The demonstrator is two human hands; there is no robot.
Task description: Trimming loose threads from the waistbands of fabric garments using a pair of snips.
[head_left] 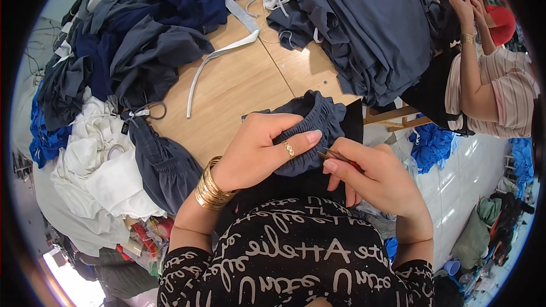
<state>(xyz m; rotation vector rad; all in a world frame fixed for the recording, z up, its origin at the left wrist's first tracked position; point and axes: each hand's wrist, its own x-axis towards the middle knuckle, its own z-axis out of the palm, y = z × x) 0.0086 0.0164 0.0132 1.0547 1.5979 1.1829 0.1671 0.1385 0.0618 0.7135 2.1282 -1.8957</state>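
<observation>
My left hand (pixel 259 150), with a gold ring and several gold bangles at its wrist, is closed on a dark grey-blue garment (pixel 327 115). The garment's gathered elastic waistband is bunched up over the table's near edge, with my thumb lying across it. Just to the right, my right hand (pixel 372 173) is closed around small thread snips (pixel 324 153). Their thin pointed tips come up to the gathered fabric beside my left thumb. My fingers hide most of the snips, and I cannot tell whether the tips touch the cloth.
The wooden table (pixel 239 79) carries heaps of grey and navy garments (pixel 364 23) and a loose white strip (pixel 196 79). White cloth (pixel 108 170) lies at the left. On the right, another person in a striped top (pixel 500 91) handles dark fabric; blue cloth (pixel 432 145) lies on the floor.
</observation>
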